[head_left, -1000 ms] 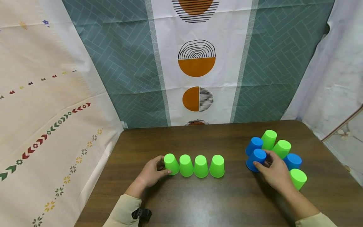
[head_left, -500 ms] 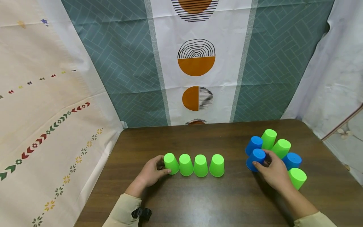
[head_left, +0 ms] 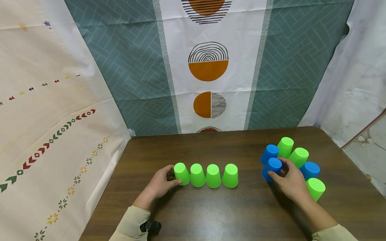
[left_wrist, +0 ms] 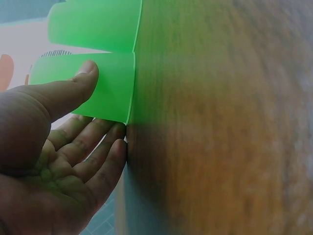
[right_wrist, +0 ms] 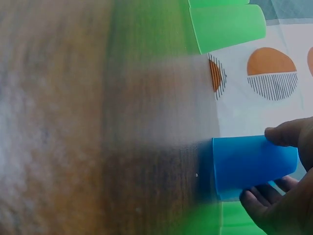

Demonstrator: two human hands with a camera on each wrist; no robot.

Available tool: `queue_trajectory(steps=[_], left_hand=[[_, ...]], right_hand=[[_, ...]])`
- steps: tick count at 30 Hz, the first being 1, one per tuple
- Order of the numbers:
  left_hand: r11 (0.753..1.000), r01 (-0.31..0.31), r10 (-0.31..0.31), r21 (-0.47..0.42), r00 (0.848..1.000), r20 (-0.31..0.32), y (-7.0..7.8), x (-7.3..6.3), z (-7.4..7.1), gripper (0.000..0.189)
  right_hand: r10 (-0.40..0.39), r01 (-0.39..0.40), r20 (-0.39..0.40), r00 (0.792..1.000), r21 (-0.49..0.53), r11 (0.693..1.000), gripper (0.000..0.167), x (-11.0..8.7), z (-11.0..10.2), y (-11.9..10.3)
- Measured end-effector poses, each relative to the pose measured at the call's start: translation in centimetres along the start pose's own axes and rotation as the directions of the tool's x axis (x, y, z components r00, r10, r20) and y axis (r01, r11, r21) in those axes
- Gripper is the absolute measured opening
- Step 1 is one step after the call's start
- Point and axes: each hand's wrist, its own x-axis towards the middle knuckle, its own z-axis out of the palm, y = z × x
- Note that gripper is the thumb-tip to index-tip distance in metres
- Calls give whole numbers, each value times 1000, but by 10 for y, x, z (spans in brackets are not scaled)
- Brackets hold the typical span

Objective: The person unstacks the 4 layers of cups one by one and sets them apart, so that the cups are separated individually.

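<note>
Upside-down green cups stand in a short row on the table. At the row's left end, my left hand (head_left: pixel 163 182) holds the outermost green cup (head_left: pixel 182 174), its thumb across the near side and its fingers at the far left side. In the left wrist view the rim of that green cup (left_wrist: pixel 110 85) meets the tabletop. My right hand (head_left: pixel 291 180) grips an inverted blue cup (head_left: pixel 272 169) between thumb and fingers. The right wrist view shows this blue cup (right_wrist: pixel 252 164) with its rim on the table; parts of the fingers are hidden behind it.
Behind the held blue cup stands another blue cup (head_left: pixel 269 154). Green cups (head_left: pixel 285 147), a blue cup (head_left: pixel 310 170) and a green cup (head_left: pixel 316 188) surround the right hand. The brown table (head_left: pixel 211 214) ends at a patterned cloth (head_left: pixel 144 83) at the back.
</note>
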Motion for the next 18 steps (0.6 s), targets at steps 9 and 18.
queue_trajectory(steps=[9,18], left_hand=[[1000,8,-8,0,1000,-2,-2,1,0,43],[1000,10,-10,2,1000,0,-2,0,0,44]], right_hand=[[-112,116,-134,985,22,993,74,-3,-6,-18],[-257,264,-96,962,65,962,67,-11,3,-58]])
